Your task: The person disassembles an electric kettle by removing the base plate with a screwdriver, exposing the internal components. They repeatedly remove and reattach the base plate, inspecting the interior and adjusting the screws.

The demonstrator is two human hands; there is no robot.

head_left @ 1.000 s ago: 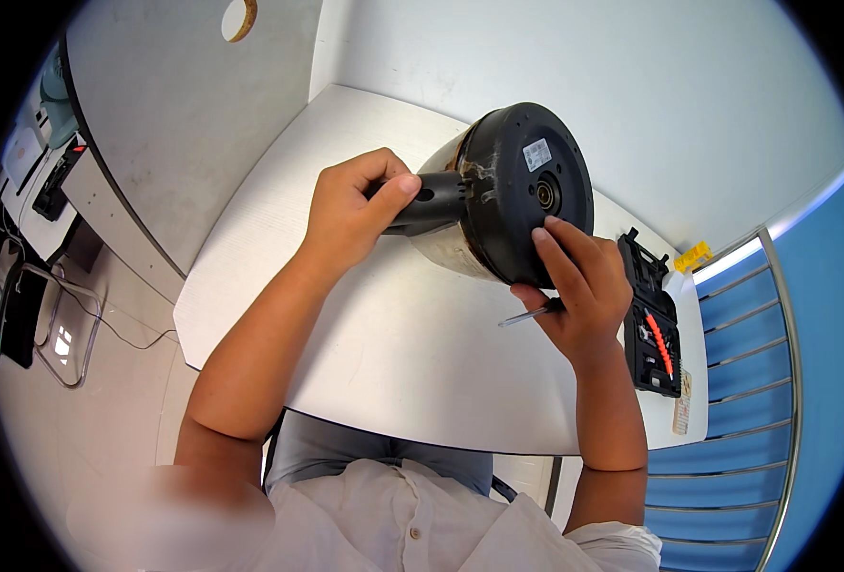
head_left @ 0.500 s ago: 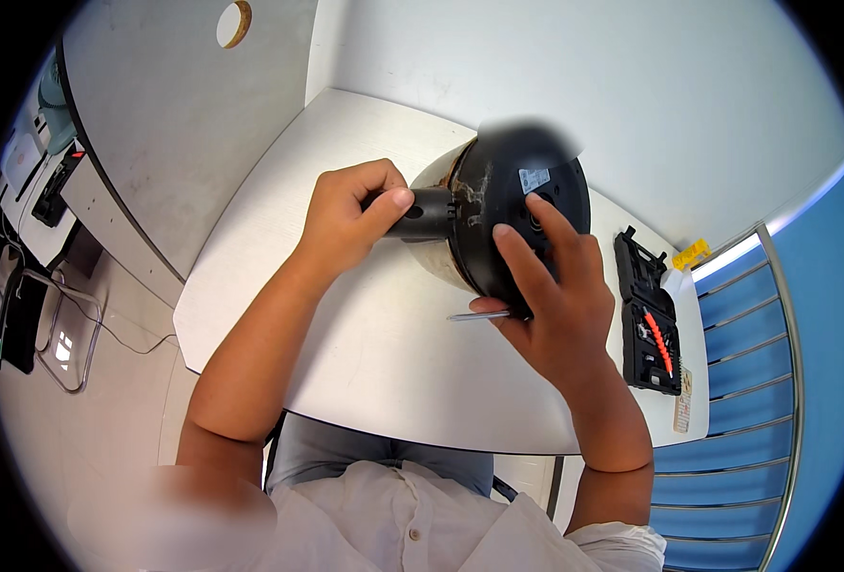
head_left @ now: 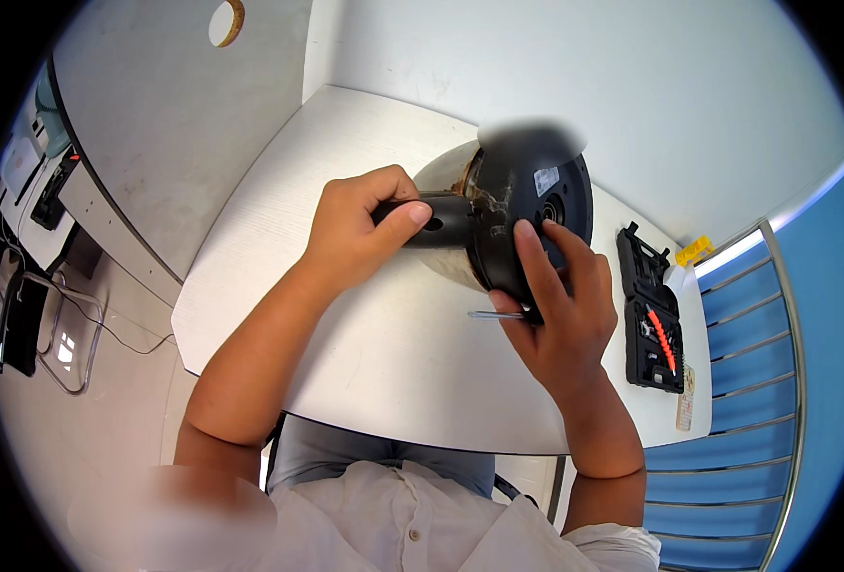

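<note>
An electric kettle (head_left: 499, 206) with a shiny metal body and a black base lies tipped on its side above the white table, its underside turned to the right. Brown stains and worn patches mark the rim beside the base. My left hand (head_left: 357, 227) is closed around the black handle, thumb on top. At the lower edge of the base, my right hand (head_left: 567, 310) grips the kettle, two fingers resting on the underside near its round socket. A screwdriver (head_left: 494, 316) is tucked in that same hand, its metal shaft pointing left; its handle is mostly hidden.
On the table's right (head_left: 412, 391) lies an open black tool case (head_left: 653, 343) with an orange-red flexible shaft (head_left: 660, 338). Beside it are a yellow object (head_left: 695, 251) and a pale strip (head_left: 685, 400). A grey partition (head_left: 184, 143) stands left, a metal railing (head_left: 792, 381) right.
The kettle has shifted slightly right and its underside has turned farther to the right. Both hands moved with it, and my right fingers slid lower, uncovering the round socket.
</note>
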